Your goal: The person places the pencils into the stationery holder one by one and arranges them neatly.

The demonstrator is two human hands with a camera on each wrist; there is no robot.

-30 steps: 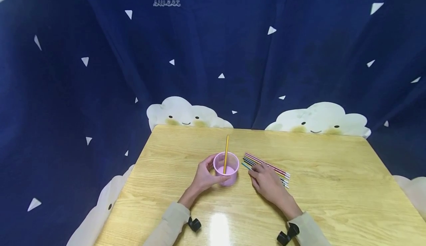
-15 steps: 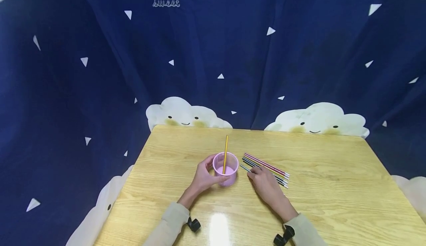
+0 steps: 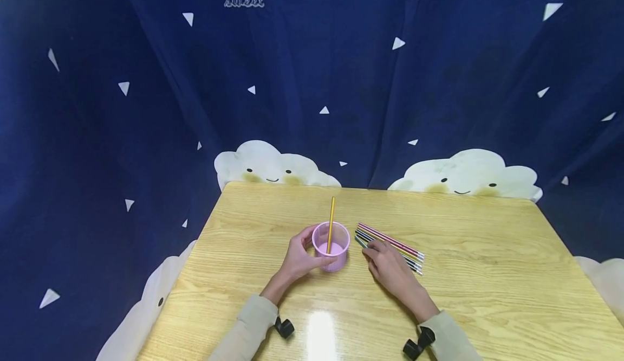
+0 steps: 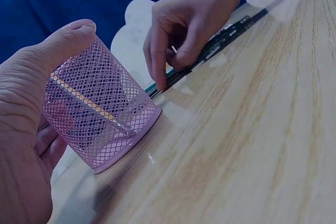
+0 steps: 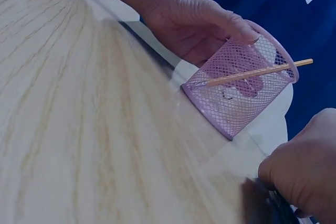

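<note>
Cup: one, pink, mesh (image 4: 113,87), stood upright on the wooden table (image 3: 487,274), beside the left-hand end of the pencil row. It is held by the left hand (image 3: 297,258), with the thumb laid at the near rim and the fingers wrapped round the side; the grip is presumably meant to keep so light a vessel from tipping.

Contents: one yellow pencil (image 3: 331,225), tilted, its foot inside the cup and its upper part projecting past the far rim. The slant is probably owed to the wide mouth, by which a single pencil is not kept straight.

Pencils: a row (image 3: 408,250), red, black and yellow among them, laid flat and slanting, probably kept parallel so that each may be reached singly.

Teal pencil (image 3: 361,241): placed at the row's near edge, partly covered by the right hand (image 3: 392,271). That hand is narrowed, its fingers bent down at the pencils; whether anything is pinched cannot be told.

Backdrop: blue curtain (image 3: 292,52), printed with clouds.
</note>
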